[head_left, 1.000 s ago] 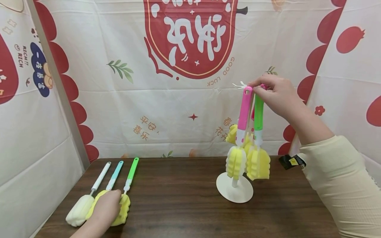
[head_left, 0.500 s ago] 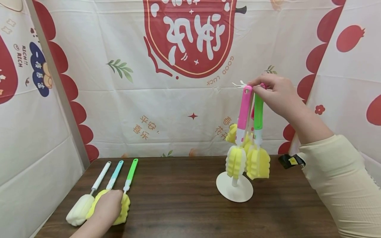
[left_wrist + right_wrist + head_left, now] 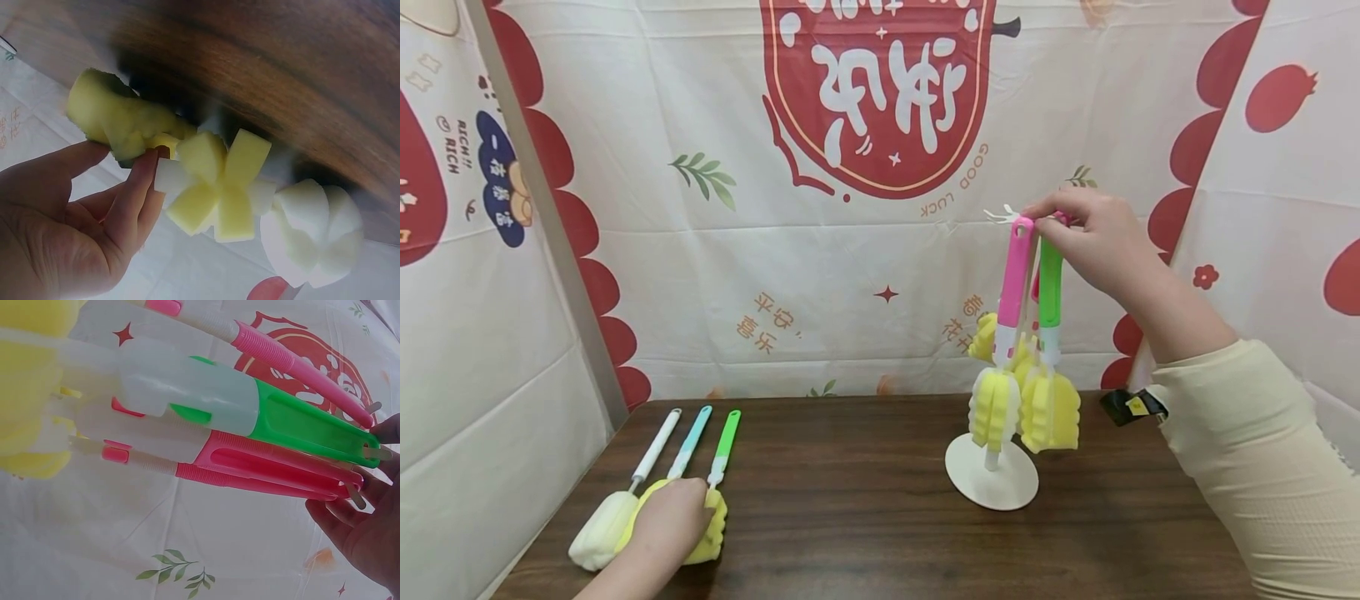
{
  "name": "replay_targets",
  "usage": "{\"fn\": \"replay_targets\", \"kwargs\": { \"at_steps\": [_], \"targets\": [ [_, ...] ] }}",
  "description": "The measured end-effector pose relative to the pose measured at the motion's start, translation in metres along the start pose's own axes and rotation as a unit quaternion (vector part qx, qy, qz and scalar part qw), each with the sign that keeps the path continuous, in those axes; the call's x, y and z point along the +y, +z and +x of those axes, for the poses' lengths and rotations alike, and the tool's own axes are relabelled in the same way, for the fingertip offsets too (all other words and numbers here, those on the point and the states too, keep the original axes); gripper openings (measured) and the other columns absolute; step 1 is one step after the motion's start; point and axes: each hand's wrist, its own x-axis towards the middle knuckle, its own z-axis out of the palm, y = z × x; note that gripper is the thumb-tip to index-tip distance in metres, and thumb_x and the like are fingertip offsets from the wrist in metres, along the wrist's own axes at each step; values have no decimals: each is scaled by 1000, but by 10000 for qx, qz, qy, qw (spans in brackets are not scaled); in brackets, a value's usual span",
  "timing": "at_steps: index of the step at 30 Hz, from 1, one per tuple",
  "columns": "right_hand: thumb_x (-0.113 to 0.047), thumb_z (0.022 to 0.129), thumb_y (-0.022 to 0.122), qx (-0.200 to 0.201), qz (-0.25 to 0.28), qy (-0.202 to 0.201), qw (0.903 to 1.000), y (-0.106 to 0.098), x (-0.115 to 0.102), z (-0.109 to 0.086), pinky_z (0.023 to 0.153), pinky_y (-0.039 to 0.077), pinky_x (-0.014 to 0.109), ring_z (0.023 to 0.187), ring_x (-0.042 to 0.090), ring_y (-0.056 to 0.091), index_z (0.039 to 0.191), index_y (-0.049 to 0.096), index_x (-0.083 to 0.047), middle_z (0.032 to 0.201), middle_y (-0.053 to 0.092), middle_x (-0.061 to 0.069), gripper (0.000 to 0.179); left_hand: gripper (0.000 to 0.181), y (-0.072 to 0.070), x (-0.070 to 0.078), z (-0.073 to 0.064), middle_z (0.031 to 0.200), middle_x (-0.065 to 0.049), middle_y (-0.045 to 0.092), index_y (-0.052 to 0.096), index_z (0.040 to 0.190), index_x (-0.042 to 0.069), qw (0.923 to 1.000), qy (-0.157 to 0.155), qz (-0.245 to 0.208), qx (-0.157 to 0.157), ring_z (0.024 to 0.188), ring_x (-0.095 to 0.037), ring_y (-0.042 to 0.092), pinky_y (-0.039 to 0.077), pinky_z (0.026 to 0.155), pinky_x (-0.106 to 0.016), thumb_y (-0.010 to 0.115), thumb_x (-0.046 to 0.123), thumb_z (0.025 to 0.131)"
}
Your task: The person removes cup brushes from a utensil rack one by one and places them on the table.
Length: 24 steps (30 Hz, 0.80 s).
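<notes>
The white stand (image 3: 1009,490) rises from the table (image 3: 865,508), and the right hand (image 3: 1093,237) pinches at its top, thumb and fingertips closed in around the handle ends, probably to steady it. Around its stem hang the hung pink brush (image 3: 1011,287), the hung green brush (image 3: 1051,292) and more pink ones behind; the right wrist view shows 4 handles. Prongs through the handle holes explain why the sponges dangle head-down.

Well apart from the stand, on its left, 3 brushes lie side by side on the table, handles away from the person: the loose green brush (image 3: 724,450) nearest the stand, then the blue brush (image 3: 691,437), and the white brush (image 3: 610,525) farthest. The left hand (image 3: 672,518) pinches the loose green brush's yellow sponge between thumb and fingers, seemingly because the soft head faces the person. The blue brush's sponge sits just beside those fingers and crowds them.

Behind the stand hangs a printed cloth (image 3: 820,283). The right hand hides part of the stand's top.
</notes>
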Motion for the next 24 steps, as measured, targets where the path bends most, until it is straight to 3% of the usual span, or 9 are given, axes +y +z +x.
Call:
{"fn": "replay_targets", "kwargs": {
  "at_steps": [10,18,24],
  "targets": [
    [-28,98,54,-90,31,59,9999,-2,1,0,61,42,14,100,28,47,117,70,-11,112,60,10,30,24,-7,3,-3,67,-9,61,59,69,6,9998,-183,-86,64,58,-27,58,45,51,-46,72,22,81],
    [-27,98,54,-154,55,-11,9999,-1,1,1,61,42,14,100,26,46,118,70,-12,110,60,8,30,25,-17,6,-6,68,-9,58,59,70,10,9985,-543,12,43,57,-27,57,42,44,-48,65,30,84],
    [-26,98,53,-202,45,-20,9998,-2,3,0,61,42,15,97,24,44,121,69,-12,106,58,7,31,27,-23,18,-11,64,-7,55,60,71,8,9982,-351,140,472,51,-25,54,40,40,-44,67,31,84]
  ]
}}
